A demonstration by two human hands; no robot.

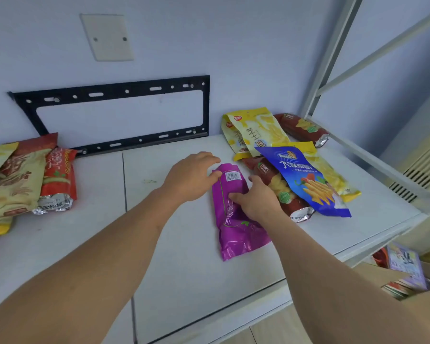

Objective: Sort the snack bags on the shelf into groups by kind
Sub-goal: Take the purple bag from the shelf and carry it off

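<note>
- Head view: a purple bag (233, 212) lies flat on the white shelf (179, 244), just right of centre frame, with its barcode end pointing toward the wall.
- Left hand (190, 178) sits at the bag's upper left edge, fingers curled, thumb touching the film near the barcode; it looks like a light pinch rather than a full grip.
- Right hand (255, 201) rests on the bag's middle right side, fingers bent over it and pressing down; not closed around it.
- Right of centre is an unsorted heap: a blue bag (305, 180) on top, yellow bags (256, 131) and red bags (302, 129) beneath and behind.
- At the left edge of the frame a beige bag (13, 180) and a red pack (57, 180) lie together, probably sorted.
- The purple bag looks light, soft and crinkly, with slick film. Its contents are likely brittle, so squeezing the middle risks crushing them; I would take it by the sealed end seams.
</note>
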